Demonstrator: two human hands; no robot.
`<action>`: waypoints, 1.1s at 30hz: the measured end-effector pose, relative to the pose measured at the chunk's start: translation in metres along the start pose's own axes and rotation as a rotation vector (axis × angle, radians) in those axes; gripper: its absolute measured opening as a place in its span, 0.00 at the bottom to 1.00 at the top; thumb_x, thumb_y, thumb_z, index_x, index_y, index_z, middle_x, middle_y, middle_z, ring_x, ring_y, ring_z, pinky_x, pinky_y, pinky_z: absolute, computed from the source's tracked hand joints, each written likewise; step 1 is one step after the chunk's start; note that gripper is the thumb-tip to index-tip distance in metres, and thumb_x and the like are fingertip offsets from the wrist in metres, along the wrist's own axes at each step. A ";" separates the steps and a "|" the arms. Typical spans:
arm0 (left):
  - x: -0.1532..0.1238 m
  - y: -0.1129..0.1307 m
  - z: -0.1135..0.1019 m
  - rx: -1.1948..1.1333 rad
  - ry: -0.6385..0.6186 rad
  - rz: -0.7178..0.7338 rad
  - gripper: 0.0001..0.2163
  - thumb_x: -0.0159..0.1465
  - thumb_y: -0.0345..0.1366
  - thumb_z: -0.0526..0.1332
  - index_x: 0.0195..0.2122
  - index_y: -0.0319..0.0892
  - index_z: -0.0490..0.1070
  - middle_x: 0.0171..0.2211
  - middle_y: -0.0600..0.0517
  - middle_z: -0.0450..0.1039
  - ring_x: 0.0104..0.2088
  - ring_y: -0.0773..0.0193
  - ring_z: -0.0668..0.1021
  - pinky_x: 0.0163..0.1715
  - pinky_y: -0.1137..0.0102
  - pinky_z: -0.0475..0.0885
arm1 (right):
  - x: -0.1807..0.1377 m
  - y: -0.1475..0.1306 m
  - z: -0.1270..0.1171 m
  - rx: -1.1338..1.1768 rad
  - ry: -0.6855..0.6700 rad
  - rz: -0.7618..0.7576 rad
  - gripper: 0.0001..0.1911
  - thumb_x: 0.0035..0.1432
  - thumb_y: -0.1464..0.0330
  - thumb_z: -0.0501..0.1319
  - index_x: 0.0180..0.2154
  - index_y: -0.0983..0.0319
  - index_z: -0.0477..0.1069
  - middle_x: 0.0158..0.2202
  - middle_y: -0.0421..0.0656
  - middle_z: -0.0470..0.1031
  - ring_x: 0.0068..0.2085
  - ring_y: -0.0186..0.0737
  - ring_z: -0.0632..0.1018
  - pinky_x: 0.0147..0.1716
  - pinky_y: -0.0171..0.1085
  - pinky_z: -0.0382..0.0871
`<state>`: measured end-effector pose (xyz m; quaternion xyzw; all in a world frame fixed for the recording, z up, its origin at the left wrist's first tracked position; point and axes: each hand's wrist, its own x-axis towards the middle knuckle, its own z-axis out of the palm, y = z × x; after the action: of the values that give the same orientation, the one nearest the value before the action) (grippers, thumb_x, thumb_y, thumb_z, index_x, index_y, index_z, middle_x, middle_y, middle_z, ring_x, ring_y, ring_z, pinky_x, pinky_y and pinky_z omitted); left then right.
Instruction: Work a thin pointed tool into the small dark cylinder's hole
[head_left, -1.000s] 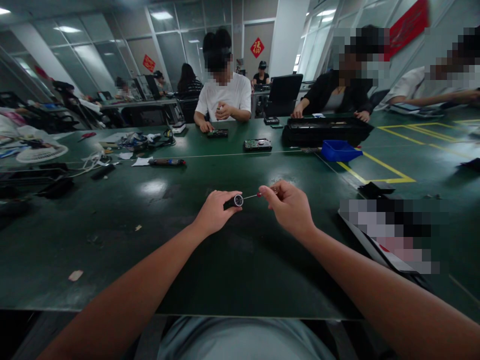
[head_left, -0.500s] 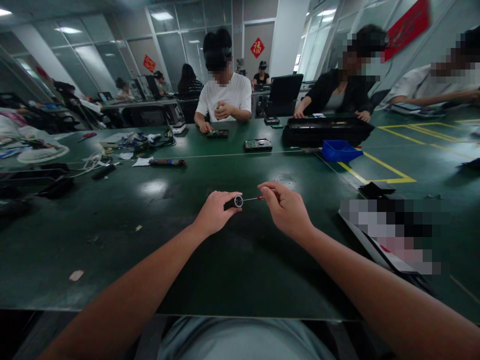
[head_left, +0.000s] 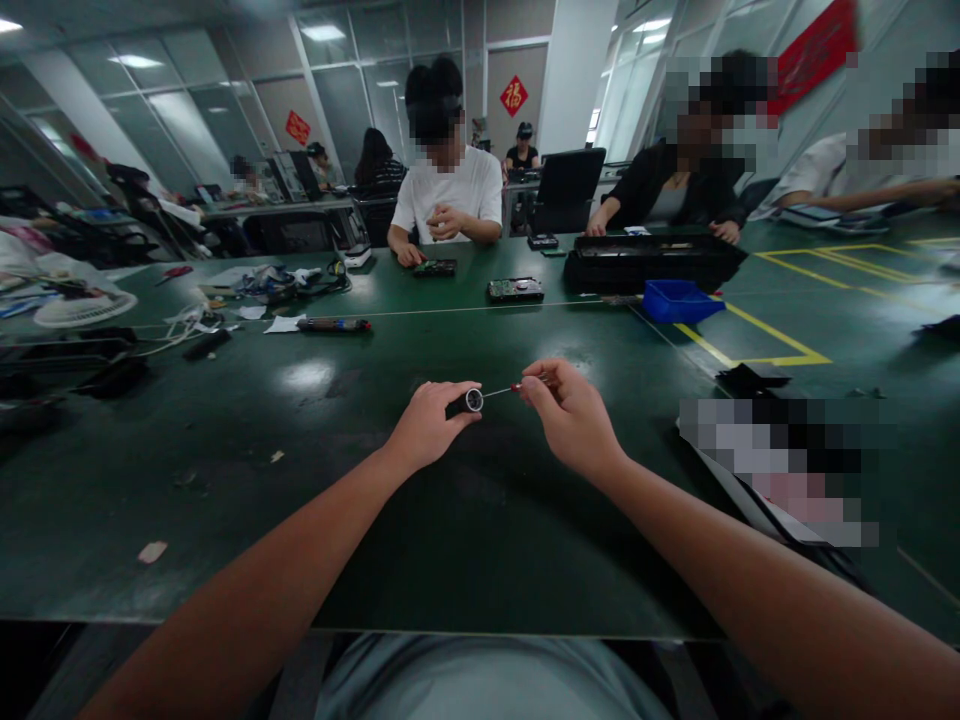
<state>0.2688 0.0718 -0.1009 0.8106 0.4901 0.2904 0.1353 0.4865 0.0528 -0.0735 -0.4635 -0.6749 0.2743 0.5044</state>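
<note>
Black cylinder [head_left: 465, 402]: it is sitting inside my left grip, on my side of the hard drive [head_left: 515, 289] and a little left of it, its ringed end poking out toward my right hand.
Screwdriver [head_left: 515, 388]: its shaft is reaching that ringed end; whether the tip is touching, I cannot tell.
Left grip [head_left: 431, 423]: I am closing fingers and thumb around the cylinder.
Right grip [head_left: 568, 408]: I am pinching the screwdriver by its handle, nearer me than the hard drive and slightly right of it.
Forearms: the left [head_left: 300, 560] and right [head_left: 712, 560] are stretching forward over the surface [head_left: 517, 560], converging toward the hard drive's near side.
Against half a second ago: my right fingers are curling in more, the shaft is slanting more steeply, and the cylinder is sitting slightly further left.
</note>
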 end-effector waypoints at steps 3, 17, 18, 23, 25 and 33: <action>0.001 0.002 -0.002 -0.002 0.013 0.016 0.19 0.65 0.38 0.66 0.57 0.48 0.72 0.50 0.49 0.77 0.50 0.55 0.75 0.54 0.56 0.67 | 0.004 0.007 0.003 0.181 0.008 0.043 0.12 0.64 0.59 0.57 0.38 0.60 0.72 0.31 0.43 0.76 0.33 0.40 0.77 0.37 0.42 0.71; 0.005 0.002 -0.002 0.037 -0.023 0.037 0.18 0.65 0.39 0.66 0.56 0.47 0.72 0.48 0.50 0.77 0.49 0.55 0.76 0.55 0.55 0.66 | 0.012 0.026 0.002 0.137 0.162 0.174 0.14 0.66 0.57 0.55 0.35 0.59 0.69 0.27 0.40 0.73 0.28 0.37 0.73 0.29 0.39 0.67; 0.005 0.003 -0.002 0.023 -0.011 0.016 0.18 0.65 0.38 0.65 0.56 0.46 0.72 0.48 0.50 0.77 0.49 0.55 0.76 0.54 0.55 0.67 | 0.011 0.025 0.002 0.125 0.162 0.167 0.14 0.67 0.57 0.55 0.35 0.59 0.69 0.27 0.40 0.73 0.28 0.37 0.73 0.30 0.39 0.67; 0.003 0.007 -0.004 -0.114 0.065 -0.057 0.15 0.66 0.36 0.64 0.53 0.42 0.71 0.52 0.47 0.74 0.52 0.56 0.75 0.55 0.60 0.68 | 0.010 0.021 0.000 0.154 0.243 0.102 0.13 0.67 0.57 0.54 0.38 0.58 0.69 0.31 0.40 0.73 0.32 0.38 0.75 0.34 0.40 0.70; 0.002 0.009 -0.005 -0.190 0.077 -0.091 0.17 0.67 0.36 0.61 0.56 0.43 0.68 0.53 0.46 0.73 0.53 0.56 0.74 0.56 0.59 0.68 | 0.011 0.020 -0.002 0.178 0.281 0.079 0.12 0.67 0.57 0.54 0.40 0.58 0.68 0.33 0.41 0.74 0.34 0.39 0.76 0.36 0.41 0.72; 0.001 0.034 -0.013 -0.367 -0.105 -0.220 0.16 0.68 0.47 0.57 0.51 0.43 0.67 0.39 0.50 0.73 0.34 0.63 0.74 0.37 0.66 0.71 | 0.010 0.013 -0.004 0.175 0.291 0.051 0.10 0.66 0.59 0.54 0.41 0.57 0.68 0.35 0.42 0.75 0.36 0.40 0.77 0.39 0.43 0.73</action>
<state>0.2856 0.0559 -0.0734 0.7280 0.5068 0.3158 0.3369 0.4944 0.0672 -0.0783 -0.4696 -0.5566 0.2747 0.6279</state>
